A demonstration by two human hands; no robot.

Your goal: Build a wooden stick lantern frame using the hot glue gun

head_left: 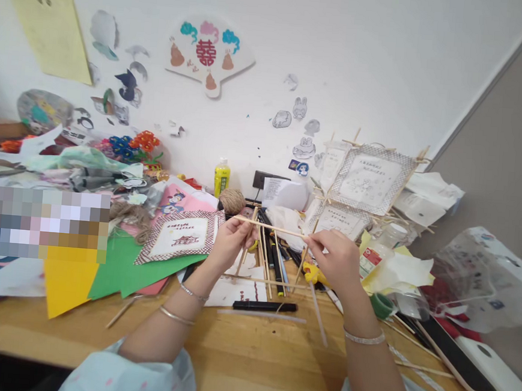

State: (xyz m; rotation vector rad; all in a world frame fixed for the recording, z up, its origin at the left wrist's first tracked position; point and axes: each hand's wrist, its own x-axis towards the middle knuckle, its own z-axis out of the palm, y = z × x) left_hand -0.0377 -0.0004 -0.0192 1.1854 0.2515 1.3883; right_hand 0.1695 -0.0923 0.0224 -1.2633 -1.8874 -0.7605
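Observation:
Between my two hands is a frame of thin wooden sticks (273,226), raised a little above the table and tilted. My left hand (236,237) pinches its upper left corner, where two sticks cross. At the other end of the top stick, the thumb and fingers of my right hand (335,255) are closed on it. The frame's lower stick hangs over a white paper (246,295) with dark red marks. Just below lie a black marker (265,306) and a translucent stick (318,314). A yellow object (315,274), partly hidden, is beside my right hand.
Left of my hands lie a lattice-bordered panel (183,237), green paper (115,268) and yellow paper (68,286). Behind stand a twine ball (232,201) and a bottle (221,177). Stick-framed panels (371,179) lean at the back right. A phone (456,355) lies at right.

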